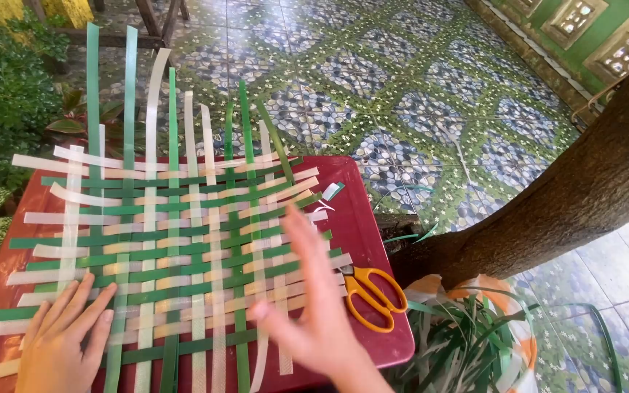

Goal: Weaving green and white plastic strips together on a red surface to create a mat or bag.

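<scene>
The flat woven mat of green and cream leaf strips point(176, 255) lies on the dark red rectangular worktop point(362, 218), covering most of it, with loose strip ends running out at 12 and 9 o'clock. My left hand point(63, 335) lies flat, fingers spread, on the mat's 7 o'clock corner, clamped on nothing. My right hand point(314, 306) is open and blurred over the mat's 4 o'clock edge; I cannot tell whether it touches the strips.

In my judgement, good practice is to keep the left palm pinning the corner so the crossings do not slide, and to press the rows tight from the 3 o'clock side without lifting them.

Orange-handled scissors point(373, 291) lie on the worktop at 3 o'clock, just beside the right hand, and could snag a sweep. A bundle of long green leaves point(460, 342) sits at 4 o'clock beneath a brown tree trunk point(576, 196). Patterned floor tiles point(402, 73) lie beyond.
</scene>
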